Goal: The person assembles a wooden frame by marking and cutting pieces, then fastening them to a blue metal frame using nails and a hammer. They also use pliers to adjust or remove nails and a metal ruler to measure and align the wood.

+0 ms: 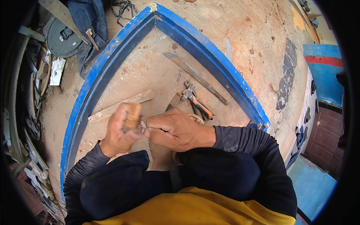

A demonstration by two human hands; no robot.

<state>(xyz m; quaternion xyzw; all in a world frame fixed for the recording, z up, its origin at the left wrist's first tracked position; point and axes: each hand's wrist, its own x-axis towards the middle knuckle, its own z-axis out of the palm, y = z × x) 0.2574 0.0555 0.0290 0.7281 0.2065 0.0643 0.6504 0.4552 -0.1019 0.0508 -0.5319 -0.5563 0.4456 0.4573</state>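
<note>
My left hand (119,131), slightly blurred, is closed round a short brown wooden piece (133,116). Close beside it, my right hand (180,129) is curled with thumb and forefinger pinched together. A thin metal sliver (141,126) shows between the two hands; its kind is too small to tell. Just beyond the right hand lies a hammer (197,101) with an orange and black handle, next to another dark tool (191,88). A brown piece of wood (174,100) pokes out behind the right knuckles, partly hidden.
A blue angled frame (101,75) surrounds the work spot on the dusty floor. Inside lie a pale wood strip (123,105), a long dark flat bar (195,77) and several loose nails (180,73). A round dark lid (62,39) and scrap are at left, blue panels (322,71) at right.
</note>
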